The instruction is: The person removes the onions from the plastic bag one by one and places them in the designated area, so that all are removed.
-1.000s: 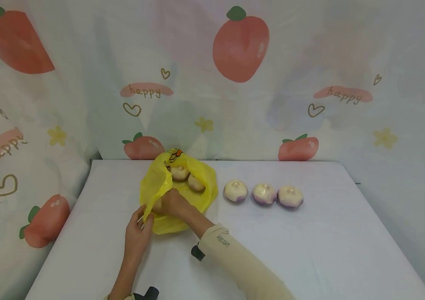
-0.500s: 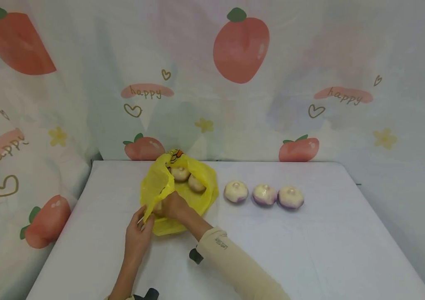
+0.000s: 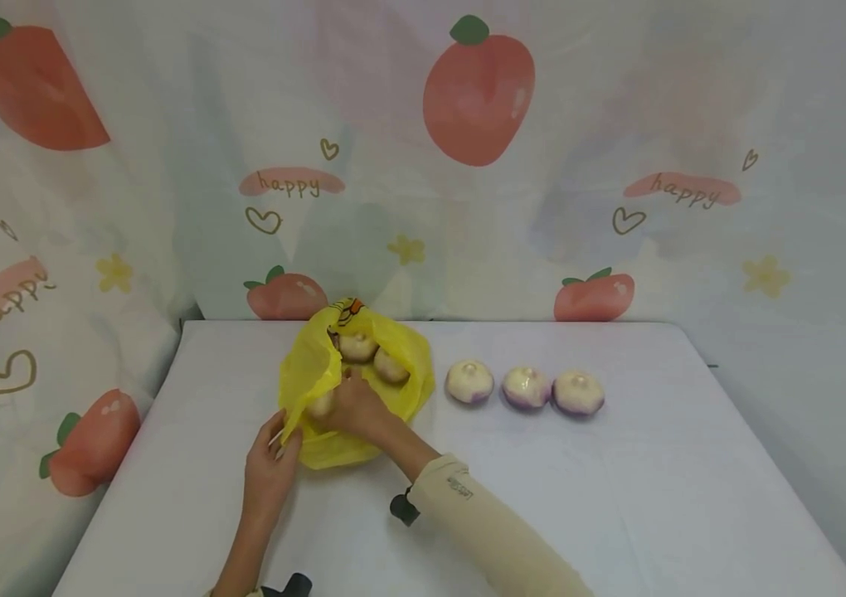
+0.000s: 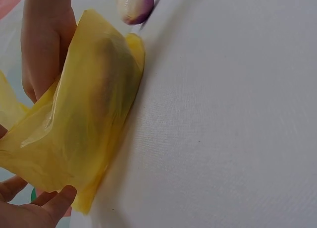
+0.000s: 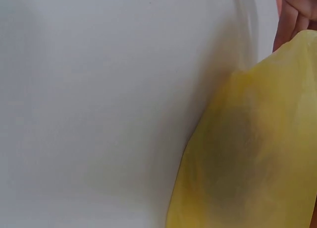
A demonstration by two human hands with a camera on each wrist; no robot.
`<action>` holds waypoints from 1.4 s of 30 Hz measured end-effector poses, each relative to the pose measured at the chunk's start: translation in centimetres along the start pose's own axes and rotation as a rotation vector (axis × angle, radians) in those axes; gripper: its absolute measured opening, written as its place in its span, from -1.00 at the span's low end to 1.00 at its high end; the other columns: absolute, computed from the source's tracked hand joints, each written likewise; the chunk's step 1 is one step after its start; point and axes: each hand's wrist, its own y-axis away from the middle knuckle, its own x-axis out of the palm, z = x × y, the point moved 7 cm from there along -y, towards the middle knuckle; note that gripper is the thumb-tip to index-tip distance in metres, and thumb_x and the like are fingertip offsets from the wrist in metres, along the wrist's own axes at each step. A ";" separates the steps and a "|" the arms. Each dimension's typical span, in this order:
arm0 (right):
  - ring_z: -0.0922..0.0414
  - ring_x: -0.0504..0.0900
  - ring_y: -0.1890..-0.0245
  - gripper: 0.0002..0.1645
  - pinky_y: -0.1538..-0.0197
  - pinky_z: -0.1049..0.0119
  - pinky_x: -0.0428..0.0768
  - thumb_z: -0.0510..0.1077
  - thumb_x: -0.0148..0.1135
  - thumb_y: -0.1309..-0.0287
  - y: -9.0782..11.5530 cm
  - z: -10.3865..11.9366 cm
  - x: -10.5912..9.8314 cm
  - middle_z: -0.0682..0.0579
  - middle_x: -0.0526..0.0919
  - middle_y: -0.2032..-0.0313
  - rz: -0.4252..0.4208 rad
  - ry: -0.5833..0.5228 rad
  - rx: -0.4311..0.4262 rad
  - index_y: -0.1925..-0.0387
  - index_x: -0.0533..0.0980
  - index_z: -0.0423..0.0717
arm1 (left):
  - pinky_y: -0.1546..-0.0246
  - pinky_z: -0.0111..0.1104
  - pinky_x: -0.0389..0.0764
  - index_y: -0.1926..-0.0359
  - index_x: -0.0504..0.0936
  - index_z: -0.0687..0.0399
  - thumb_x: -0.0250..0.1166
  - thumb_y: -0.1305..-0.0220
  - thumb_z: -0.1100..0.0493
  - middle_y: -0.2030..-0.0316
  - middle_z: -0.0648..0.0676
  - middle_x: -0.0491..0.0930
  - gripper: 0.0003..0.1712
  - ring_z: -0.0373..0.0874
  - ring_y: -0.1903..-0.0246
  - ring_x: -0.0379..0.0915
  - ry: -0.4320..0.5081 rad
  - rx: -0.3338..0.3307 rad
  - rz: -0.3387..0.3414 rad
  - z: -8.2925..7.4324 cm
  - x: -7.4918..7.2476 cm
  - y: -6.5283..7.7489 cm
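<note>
A yellow plastic bag (image 3: 414,352) lies with its mouth towards me, two pale turnips (image 3: 357,346) showing at its back. My left hand (image 3: 270,464) pinches the near left edge of the bag between thumb and fingers. Inside the mouth, my right hand (image 3: 359,408) grips another pale turnip (image 3: 321,405) by its right side; the bag's raised left flap partly covers it. Through the film in the left wrist view, the bag (image 4: 74,134) shows dark shapes. The right wrist view has the bag (image 5: 267,153) hiding the right hand's fingers.
Three white-and-purple turnips (image 3: 526,387) stand in a row on the white table (image 3: 617,497), right of the bag. Behind the table hangs a fruit-print cloth (image 3: 512,240), and more cloth hangs at the left.
Inside the bag, my right hand has turned slightly and its thumb side has risen, baring more of the turnip. My left hand has shifted a little left with the bag's edge.
</note>
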 end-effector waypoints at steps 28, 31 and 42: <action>0.04 0.29 -0.19 -0.02 -0.20 0.24 0.38 -0.04 0.40 0.01 2.1 -1.1 -4.9 -0.08 0.19 -0.28 -0.140 -0.062 -0.104 -0.36 0.12 -0.18 | -0.09 -0.16 0.42 -0.34 0.24 0.16 0.09 -0.35 -0.10 -0.25 0.20 0.27 -0.33 0.10 -0.18 0.31 -0.032 0.008 -0.034 -0.1 -0.2 0.4; 0.05 0.32 -0.17 -0.04 -0.19 0.24 0.38 -0.07 0.40 0.02 2.3 -1.4 -5.4 -0.09 0.19 -0.26 -0.170 -0.093 -0.127 -0.35 0.13 -0.19 | -0.09 -0.18 0.42 -0.35 0.23 0.15 0.07 -0.35 -0.14 -0.25 0.20 0.26 -0.31 0.10 -0.18 0.30 -0.036 0.011 -0.031 -0.2 -0.1 0.4; 0.04 0.29 -0.18 -0.06 -0.20 0.20 0.36 -0.08 0.36 -0.02 3.9 -3.3 -6.8 -0.13 0.14 -0.23 -0.232 -0.175 -0.132 -0.37 0.11 -0.15 | -0.11 -0.22 0.40 -0.35 0.22 0.10 0.10 -0.36 -0.06 -0.27 0.17 0.22 -0.36 0.04 -0.20 0.28 -0.017 -0.018 0.004 0.4 0.1 0.1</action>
